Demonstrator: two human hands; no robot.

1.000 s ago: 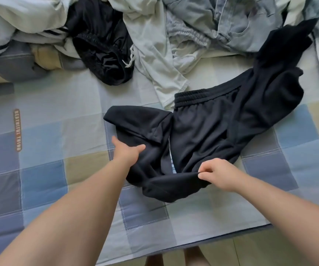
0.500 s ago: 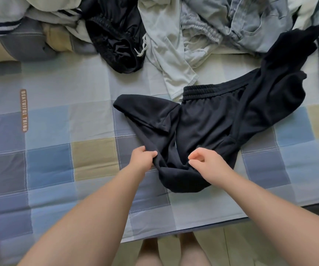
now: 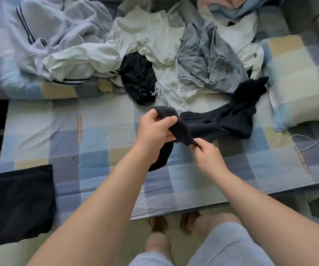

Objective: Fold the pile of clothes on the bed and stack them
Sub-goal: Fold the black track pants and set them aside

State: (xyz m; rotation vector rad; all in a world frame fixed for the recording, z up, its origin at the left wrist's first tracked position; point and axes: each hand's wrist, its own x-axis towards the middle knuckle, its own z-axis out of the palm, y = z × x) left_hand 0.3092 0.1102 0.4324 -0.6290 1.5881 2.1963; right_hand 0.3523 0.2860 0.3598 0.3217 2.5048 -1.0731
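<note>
Head view: my left hand (image 3: 155, 129) grips a bunched end of the black trousers (image 3: 229, 120), and my right hand (image 3: 206, 156) pinches its tip. The rest trails on the bed (image 3: 97, 150), just before the pile (image 3: 154, 41). I should draw the cloth taut, align the edges, then lay it flat.

The garment (image 3: 231, 120) in the left grip (image 3: 154, 129) is black, the bed sheet (image 3: 97, 160) beneath checked blue, grey, tan and cream, the pile (image 3: 154, 45) beyond white, grey and navy-striped pale blue, the folded piece (image 3: 20, 204) to its near left black.
</note>
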